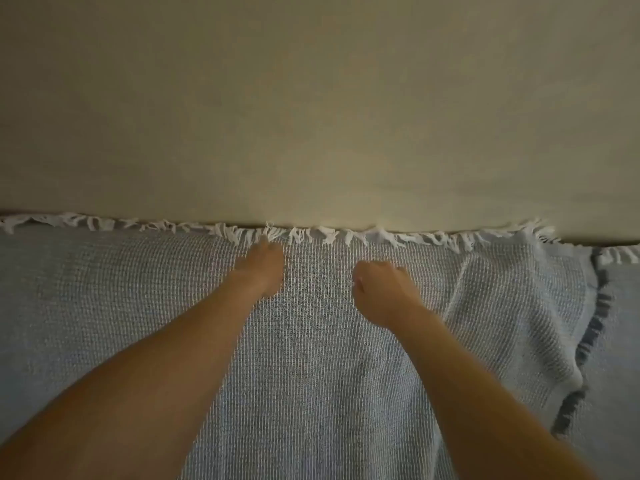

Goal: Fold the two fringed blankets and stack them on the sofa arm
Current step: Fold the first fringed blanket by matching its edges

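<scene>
Beige sofa cushion (311, 116) behind; the blanket (311, 375) looks soft, light and floppy, best taken along its fringed edge (329, 234). Left grip (260, 271) lies flat there; right grip (381, 291) is curled, and I cannot tell whether it holds anything.

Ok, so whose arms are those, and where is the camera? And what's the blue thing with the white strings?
Those are a person's two bare arms, so there is no machine here. The camera sits on the person's head and looks forward and down, so you see what they see. There is only this one picture.

The left hand and the right hand reach out over a blue-grey woven blanket. The white strings are its fringe, lying against the beige sofa back. The left hand's fingertips are at the fringe, and the right hand's fingers are curled on the cloth. It is too blurry to tell whether either hand really grips the blanket. On the right the cloth is rumpled, with a darker edge.
</scene>
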{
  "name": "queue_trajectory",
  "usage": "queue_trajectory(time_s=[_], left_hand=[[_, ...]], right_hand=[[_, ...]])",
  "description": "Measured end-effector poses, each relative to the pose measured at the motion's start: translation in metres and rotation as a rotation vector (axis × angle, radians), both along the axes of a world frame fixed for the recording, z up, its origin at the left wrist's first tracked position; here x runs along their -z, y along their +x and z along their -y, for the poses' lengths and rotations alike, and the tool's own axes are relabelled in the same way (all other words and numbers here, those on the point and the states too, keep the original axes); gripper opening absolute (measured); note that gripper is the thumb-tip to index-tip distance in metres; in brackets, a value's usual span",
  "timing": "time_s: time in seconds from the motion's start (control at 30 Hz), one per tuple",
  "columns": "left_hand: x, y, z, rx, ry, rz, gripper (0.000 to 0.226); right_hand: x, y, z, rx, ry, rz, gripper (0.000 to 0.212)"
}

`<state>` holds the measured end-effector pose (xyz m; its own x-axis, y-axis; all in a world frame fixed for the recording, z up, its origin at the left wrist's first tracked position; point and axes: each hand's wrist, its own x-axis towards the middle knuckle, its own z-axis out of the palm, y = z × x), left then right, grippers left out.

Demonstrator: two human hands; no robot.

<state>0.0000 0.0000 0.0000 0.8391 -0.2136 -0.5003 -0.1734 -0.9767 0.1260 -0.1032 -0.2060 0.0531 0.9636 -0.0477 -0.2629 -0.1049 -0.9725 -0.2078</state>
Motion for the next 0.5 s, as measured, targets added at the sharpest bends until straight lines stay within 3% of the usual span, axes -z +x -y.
queue_trajectory(time_s=[0.17,0.3,0.5], left_hand=[[0.044,0.005,-0.009,-0.038,0.058,0.178,0.055],[0.052,0.005,-0.017,0.009,0.016,0.385,0.016],[0.059,0.014,-0.017,0.017,-0.02,0.372,0.016]], right_hand=[[0.049,0.014,-0.013,0.007,0.002,-0.038,0.016],[0.078,0.026,-0.025,0.023,0.032,-0.059,0.049],[0.123,0.057,-0.039,0.026,0.109,-0.063,0.086]])
